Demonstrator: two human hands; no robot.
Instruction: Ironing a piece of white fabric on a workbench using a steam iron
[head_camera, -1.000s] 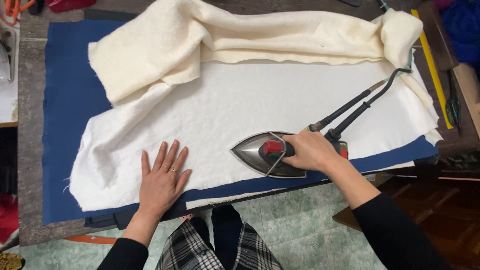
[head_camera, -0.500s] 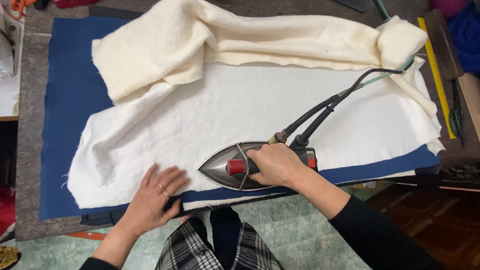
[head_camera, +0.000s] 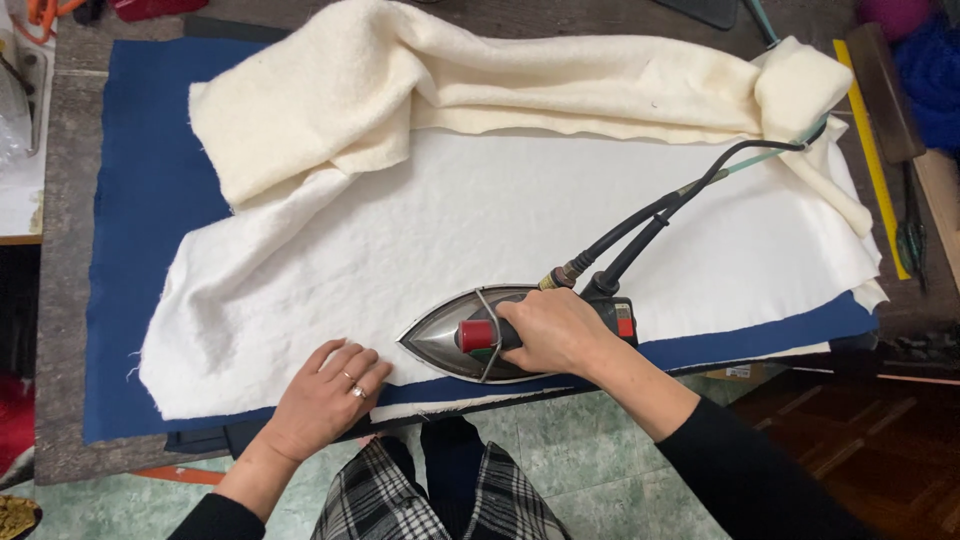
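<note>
The iron (head_camera: 480, 335) has slid leftward along the white cloth's (head_camera: 480, 220) near edge, toward the left hand (head_camera: 325, 395).

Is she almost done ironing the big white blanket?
Not yet, it seems. The white cloth lies flat in the middle. The right hand grips the iron at the near edge, while the left hand presses the cloth flat beside it. The cream fabric bunched at the far side looks unpressed.

A person's right hand (head_camera: 555, 330) is gripping a steam iron (head_camera: 470, 335) on cream fabric (head_camera: 500, 220), its tip pointing to nine o'clock, while the left hand (head_camera: 325, 395) is pressing flat beside it.
</note>
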